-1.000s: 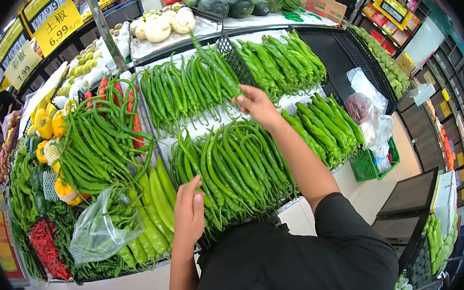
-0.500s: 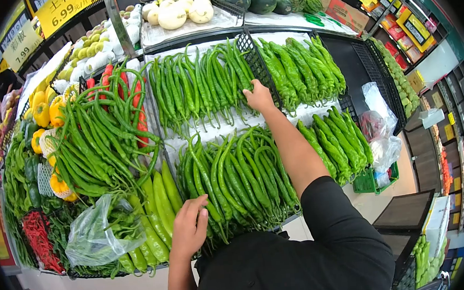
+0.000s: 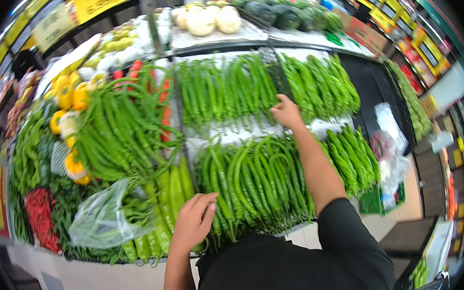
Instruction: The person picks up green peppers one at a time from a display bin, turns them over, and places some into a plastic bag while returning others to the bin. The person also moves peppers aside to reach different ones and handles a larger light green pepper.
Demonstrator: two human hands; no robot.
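Observation:
My right hand [image 3: 286, 112] reaches to the right end of the back row of long green peppers [image 3: 227, 88], beside a black divider [image 3: 277, 79]. Its fingers are curled together; what they hold, if anything, is hidden. Near the front left, my left hand [image 3: 196, 220] hangs at the left edge of the front row of green peppers [image 3: 253, 176], thumb apart from loosely bent fingers, with nothing seen in it. Wrinkled green peppers [image 3: 320, 86] lie right of the divider, and more [image 3: 353, 157] fill the front right.
Loose green peppers [image 3: 116, 132] are heaped at the left, with a clear plastic bag [image 3: 99, 218] in front and yellow peppers [image 3: 64, 95] behind. Red chillies [image 3: 41, 217] sit far left. Plastic bags [image 3: 388, 152] and a green crate [image 3: 371, 202] are at the right.
The view has shifted, so the stall and both hands appear farther right, and the image is blurrier. Both hands keep nearly the same places relative to the peppers.

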